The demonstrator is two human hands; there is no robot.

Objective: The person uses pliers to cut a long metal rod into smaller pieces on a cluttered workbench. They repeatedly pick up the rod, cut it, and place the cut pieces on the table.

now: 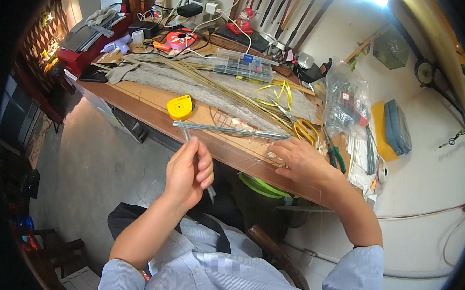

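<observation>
My left hand (191,169) is raised in front of the table edge, closed around a small bundle of thin grey strips (185,132) whose ends stick out above and below the fist. A longer bundle of silvery grey strips (228,129) lies along the table's front, its right end by my right hand (305,161). That hand rests low over the table edge, fingers bent and the thumb apart from them, near small pale scraps. Just behind it are yellow-handled scissors (304,130). To its right lies a green-handled tool (337,159). A yellow tape measure (180,107) sits beyond my left hand.
Long bamboo-like strips (209,84) lie across a grey cloth (157,82). Behind them stands a clear compartment box (243,65). Cables, a red tape roll (181,39) and a glue gun (116,45) crowd the back left. A green basin (264,187) is under the edge.
</observation>
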